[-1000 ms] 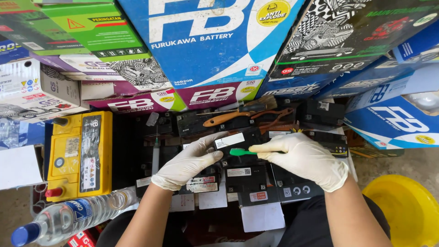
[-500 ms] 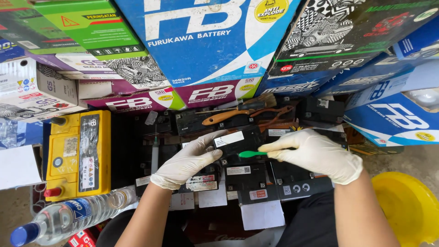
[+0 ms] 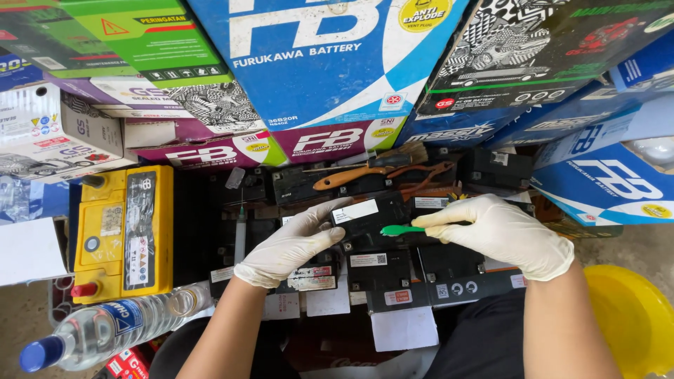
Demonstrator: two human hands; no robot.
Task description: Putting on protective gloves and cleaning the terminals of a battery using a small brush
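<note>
Head view, looking straight down on a cluttered bench of small black batteries. The left hand, in a white glove, grips the near-left end of a small black battery with a white label on its top, fingers curled round its edge. The right hand, also gloved, is closed in a pinch on a green-handled tool; the tool's green end lies against the right side of the same battery, though its working tip cannot be made out. This battery rests on top of a row of other black batteries, at the middle of the bench.

Left of the small black battery, well apart from it, stands a yellow battery with a red terminal cap. A clear plastic bottle with a blue cap lies on its side below the yellow battery. A syringe lies between the yellow battery and the held one. Just beyond the small black battery lie a wooden-handled brush and a pair of pliers. Stacked cartons, blue, green, purple and black, rise behind these. A yellow bucket sits to the far right, beside the right forearm.
</note>
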